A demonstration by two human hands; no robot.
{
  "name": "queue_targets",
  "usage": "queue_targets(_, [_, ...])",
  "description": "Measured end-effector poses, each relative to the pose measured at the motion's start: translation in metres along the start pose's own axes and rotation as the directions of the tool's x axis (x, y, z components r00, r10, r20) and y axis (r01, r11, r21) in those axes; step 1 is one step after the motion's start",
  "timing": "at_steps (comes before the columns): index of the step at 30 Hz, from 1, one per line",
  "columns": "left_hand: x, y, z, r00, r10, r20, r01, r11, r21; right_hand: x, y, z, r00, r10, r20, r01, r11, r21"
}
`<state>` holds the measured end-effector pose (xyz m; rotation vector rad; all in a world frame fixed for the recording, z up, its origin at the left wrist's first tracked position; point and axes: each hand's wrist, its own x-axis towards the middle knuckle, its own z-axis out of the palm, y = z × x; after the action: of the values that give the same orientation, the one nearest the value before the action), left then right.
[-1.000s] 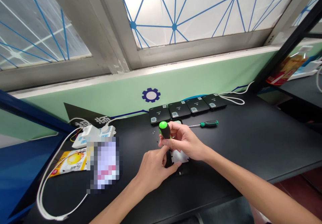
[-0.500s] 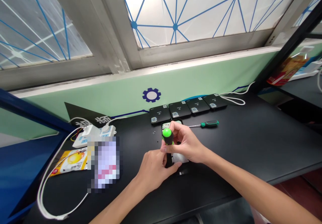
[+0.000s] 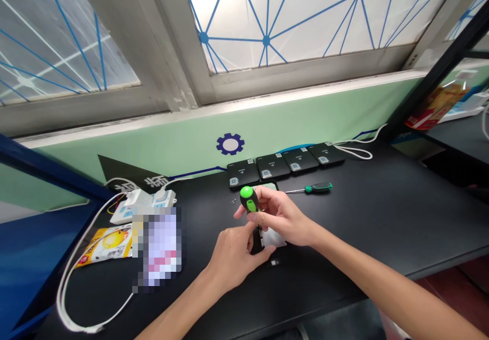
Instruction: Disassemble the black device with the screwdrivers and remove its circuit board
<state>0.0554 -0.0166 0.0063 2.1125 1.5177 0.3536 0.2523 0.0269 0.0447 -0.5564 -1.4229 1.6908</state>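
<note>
My right hand (image 3: 280, 217) is closed around a green-and-black screwdriver (image 3: 249, 199), its handle upright and leaning a little left. Below it lies an opened black device (image 3: 274, 237), with a pale silvery block in its near half and part of a green circuit board (image 3: 270, 186) at its far end. My left hand (image 3: 235, 256) grips the device's left and near edge, thumb along the near side. The screwdriver's tip is hidden behind my hands. A few tiny screws (image 3: 233, 201) lie on the table left of the device.
Several closed black devices (image 3: 273, 166) stand in a row along the wall. A second screwdriver (image 3: 318, 188) lies to the right. At left are a white power strip (image 3: 143, 205), a snack packet (image 3: 109, 243), a blurred-out object (image 3: 162, 248) and a looping white cable (image 3: 61, 289).
The screwdriver handle has shifted slightly left and up and tilts more. My right fingers have changed position around it, the index finger reaching further left. My left hand stays put.
</note>
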Motion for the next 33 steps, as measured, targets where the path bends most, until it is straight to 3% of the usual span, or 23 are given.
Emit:
queue_targets(22, [-0.003, 0.000, 0.000, 0.995, 0.083, -0.050, -0.081, 0.996, 0.032, 0.003, 0.004, 0.004, 0.993, 0.028, -0.111, -0.019, 0.996, 0.088])
queue_targets(26, [-0.006, 0.001, -0.003, 0.978, 0.182, -0.101, -0.184, 0.983, -0.011, 0.001, 0.004, 0.002, 0.987, -0.033, -0.155, 0.022, 0.997, -0.072])
queue_targets(28, [-0.006, 0.000, -0.004, 0.935, 0.267, -0.235, -0.276, 0.961, -0.008, -0.001, 0.004, 0.001, 0.984, -0.066, -0.167, 0.036, 0.984, -0.174])
queue_targets(29, [-0.006, -0.001, -0.004, 0.893, 0.311, -0.327, -0.326, 0.945, 0.006, -0.002, 0.005, 0.000, 0.984, -0.071, -0.164, 0.037, 0.979, -0.202])
queue_targets(33, [-0.010, 0.001, -0.009, 0.683, 0.375, -0.627, -0.426, 0.902, 0.075, -0.002, 0.006, 0.001, 0.987, -0.065, -0.147, 0.029, 0.972, -0.235])
